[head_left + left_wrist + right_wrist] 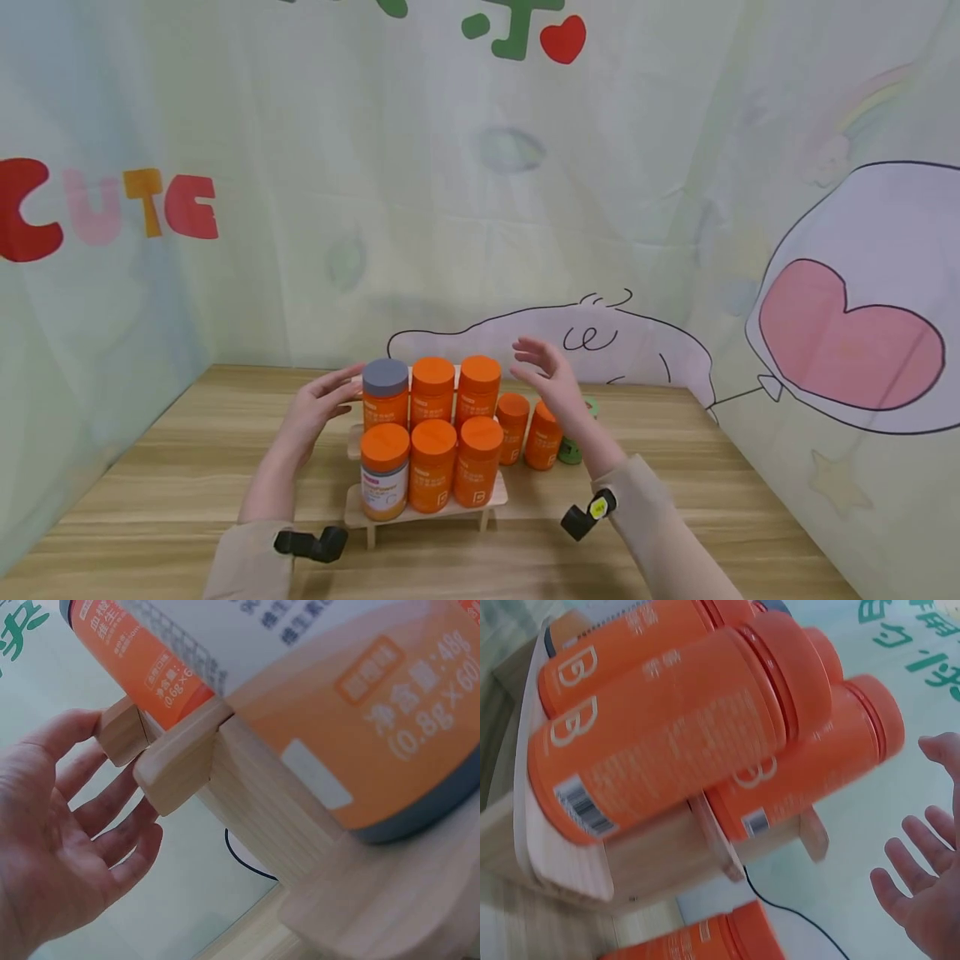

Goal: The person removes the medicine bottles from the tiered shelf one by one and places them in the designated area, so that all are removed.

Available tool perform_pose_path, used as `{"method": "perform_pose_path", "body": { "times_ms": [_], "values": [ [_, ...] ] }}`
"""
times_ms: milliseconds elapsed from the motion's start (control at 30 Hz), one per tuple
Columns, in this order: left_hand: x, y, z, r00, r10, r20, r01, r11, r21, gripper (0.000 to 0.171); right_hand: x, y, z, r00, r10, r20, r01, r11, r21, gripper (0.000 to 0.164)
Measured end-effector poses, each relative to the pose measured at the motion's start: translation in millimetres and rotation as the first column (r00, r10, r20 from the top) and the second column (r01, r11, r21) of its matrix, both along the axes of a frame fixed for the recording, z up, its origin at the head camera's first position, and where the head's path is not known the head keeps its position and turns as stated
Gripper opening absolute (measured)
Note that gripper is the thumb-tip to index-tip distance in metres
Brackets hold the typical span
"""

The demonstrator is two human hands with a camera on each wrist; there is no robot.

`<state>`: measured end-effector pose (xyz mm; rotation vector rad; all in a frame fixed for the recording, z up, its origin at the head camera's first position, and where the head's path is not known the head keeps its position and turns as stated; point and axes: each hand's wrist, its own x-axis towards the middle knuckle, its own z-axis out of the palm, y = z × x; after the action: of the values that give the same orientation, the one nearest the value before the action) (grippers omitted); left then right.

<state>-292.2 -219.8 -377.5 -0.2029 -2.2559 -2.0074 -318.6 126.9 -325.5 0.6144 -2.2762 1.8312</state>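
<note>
A small two-tier wooden rack (352,505) carries orange bottles in two rows. On the upper tier, a grey-lidded bottle (386,379) stands at the left end. Below it is a white-labelled bottle with an orange lid (385,450). My left hand (318,404) is at the rack's left side, its fingers loosely bent. In the left wrist view its fingertips are at the ends of the wooden boards (176,765); whether they press on them I cannot tell. My right hand (551,375) is raised right of the upper row, fingers spread, apart from the orange bottles (660,735).
Two more orange bottles (543,437) stand on the table (172,467) right of the rack, beside a green container (570,452) partly hidden by my right forearm. A printed curtain (450,250) hangs behind and at both sides.
</note>
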Motion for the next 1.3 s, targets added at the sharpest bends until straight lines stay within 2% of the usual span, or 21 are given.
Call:
{"method": "perform_pose_path", "body": {
  "times_ms": [167, 300, 500, 700, 867, 1133, 1300],
  "values": [
    [1.4, 1.9, 0.4, 1.0, -0.007, -0.009, 0.007, 1.0, 0.019, 0.059, 5.7, -12.7, -0.4, 0.998, 0.06, 0.005, -0.06, 0.998, 0.009, 0.047],
    [1.0, 2.5, -0.5, 1.0, -0.003, -0.007, 0.003, 1.0, 0.016, 0.059, 7.5, -19.7, -2.9, 0.994, 0.099, 0.042, -0.1, 0.995, 0.024, 0.046],
    [-1.3, 2.6, -2.6, 1.0, -0.007, -0.011, 0.007, 1.0, 0.002, 0.058, 9.2, -26.3, -8.9, 0.989, 0.104, 0.109, -0.112, 0.991, 0.069, 0.051],
    [-0.7, 1.8, -1.3, 1.0, 0.004, -0.011, -0.005, 1.0, -0.015, 0.058, 11.2, -29.3, -14.1, 0.986, 0.1, 0.131, -0.112, 0.99, 0.087, 0.057],
    [-0.2, 1.1, 0.0, 1.0, 0.007, -0.013, -0.007, 1.0, -0.026, 0.059, 11.0, -31.7, -15.3, 0.985, 0.112, 0.13, -0.124, 0.989, 0.086, 0.054],
    [1.5, 0.3, 1.8, 1.0, 0.012, -0.013, -0.012, 0.999, -0.041, 0.059, 12.6, -31.7, -13.5, 0.991, 0.056, 0.12, -0.065, 0.995, 0.069, 0.051],
    [1.6, 0.0, 2.8, 1.0, 0.01, -0.015, -0.01, 0.999, -0.047, 0.059, 14.1, -23.6, -6.1, 0.995, 0.009, 0.103, -0.015, 0.998, 0.056, 0.053]
  ]
}}
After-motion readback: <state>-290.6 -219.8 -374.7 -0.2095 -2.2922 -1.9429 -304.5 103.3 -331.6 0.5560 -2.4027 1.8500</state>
